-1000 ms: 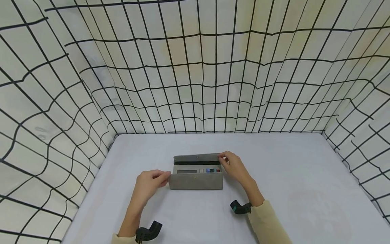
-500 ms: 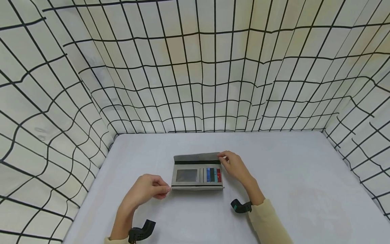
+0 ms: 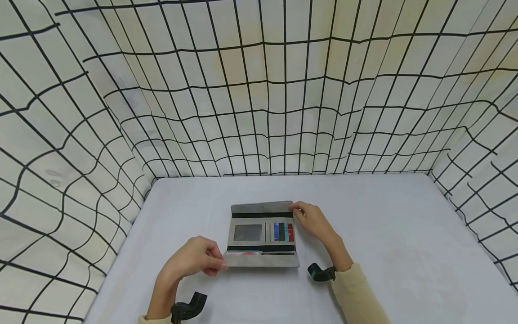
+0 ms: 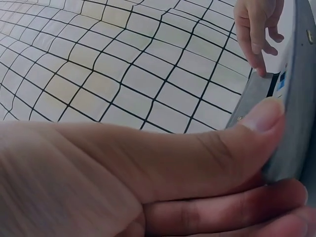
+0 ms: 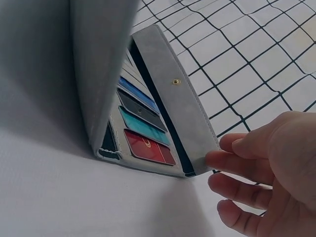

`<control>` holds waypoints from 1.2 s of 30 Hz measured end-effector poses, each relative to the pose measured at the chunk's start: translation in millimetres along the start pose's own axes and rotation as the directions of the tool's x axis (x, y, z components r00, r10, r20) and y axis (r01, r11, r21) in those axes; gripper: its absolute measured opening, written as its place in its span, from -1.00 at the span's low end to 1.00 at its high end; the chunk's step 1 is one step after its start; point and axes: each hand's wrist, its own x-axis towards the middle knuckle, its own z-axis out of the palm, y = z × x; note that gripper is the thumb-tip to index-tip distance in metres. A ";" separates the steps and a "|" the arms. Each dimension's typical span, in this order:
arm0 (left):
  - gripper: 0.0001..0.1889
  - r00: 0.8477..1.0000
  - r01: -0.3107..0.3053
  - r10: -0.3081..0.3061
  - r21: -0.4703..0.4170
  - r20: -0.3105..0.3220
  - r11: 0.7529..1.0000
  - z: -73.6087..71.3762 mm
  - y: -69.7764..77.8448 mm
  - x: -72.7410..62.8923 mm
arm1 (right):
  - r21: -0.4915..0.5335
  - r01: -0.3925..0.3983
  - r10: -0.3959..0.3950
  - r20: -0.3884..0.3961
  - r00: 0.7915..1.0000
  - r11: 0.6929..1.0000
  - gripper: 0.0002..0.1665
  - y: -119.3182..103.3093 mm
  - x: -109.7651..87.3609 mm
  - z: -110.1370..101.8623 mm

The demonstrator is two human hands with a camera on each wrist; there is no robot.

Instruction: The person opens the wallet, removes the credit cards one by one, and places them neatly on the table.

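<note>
A grey long wallet (image 3: 261,259) lies unfolded on the white table in the head view. Its middle panel has a clear window (image 3: 248,232) and a row of bank cards (image 3: 282,232); pinkish edges show in the near pocket. My left hand (image 3: 198,257) pinches the near panel's left corner between thumb and fingers, as the left wrist view also shows. My right hand (image 3: 312,220) holds the far flap (image 5: 173,94) at its right corner, fingertips over the edge. The right wrist view shows the flap's brass snap (image 5: 176,82) and a red card (image 5: 148,148).
The white table (image 3: 384,225) extends around the wallet. White walls with a black grid (image 3: 267,99) rise behind it and at both sides. Black wrist cameras (image 3: 189,307) (image 3: 321,272) stick out from both wrists.
The wallet's near panel has folded down toward the body, uncovering the window, the cards and then the near pocket. My left hand has moved nearer with it; the right has stayed put.
</note>
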 end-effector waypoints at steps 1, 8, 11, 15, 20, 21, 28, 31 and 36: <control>-0.82 1.000 0.001 -0.001 -0.002 0.008 1.000 0.7 -0.6 0.4 | 0.002 0.000 0.000 0.003 1.000 1.000 -0.71 0.1 0.0 0.2; -0.79 0.999 0.004 -0.005 0.039 0.041 0.999 7.0 -3.8 4.1 | 0.007 -0.009 0.009 0.018 1.000 1.000 -0.71 1.1 -0.3 2.6; -0.78 0.998 0.018 -0.021 0.058 0.053 0.998 9.9 -4.8 6.5 | 0.010 -0.012 0.012 0.018 1.000 1.000 -0.71 1.3 -0.5 3.4; -0.75 0.997 0.044 -0.050 0.086 0.066 0.995 14.4 -6.7 9.8 | 0.005 -0.014 0.013 0.015 1.000 1.000 -0.71 2.4 -0.7 4.1; -0.73 0.993 0.081 -0.090 0.119 0.071 0.990 19.6 -9.1 13.3 | 0.004 -0.020 0.020 0.021 1.000 1.000 -0.71 3.2 -0.3 5.5; -0.73 0.993 0.087 -0.096 0.124 0.071 0.988 20.4 -9.4 13.7 | 0.007 -0.024 0.024 0.023 0.999 1.000 -0.71 3.3 -0.3 5.9; -0.73 0.987 0.127 -0.139 0.146 0.081 0.981 25.0 -10.4 15.9 | -0.007 0.000 0.000 0.017 1.000 1.000 -0.72 4.3 1.1 8.1; -0.72 0.985 0.137 -0.152 0.161 0.083 0.977 26.6 -10.4 16.7 | -0.017 0.019 -0.019 0.019 1.000 1.000 -0.72 4.4 2.1 8.4; -0.71 0.983 0.147 -0.164 0.189 0.079 0.971 28.8 -9.8 17.9 | -0.032 0.035 -0.034 0.025 0.999 0.999 -0.72 4.1 3.6 8.4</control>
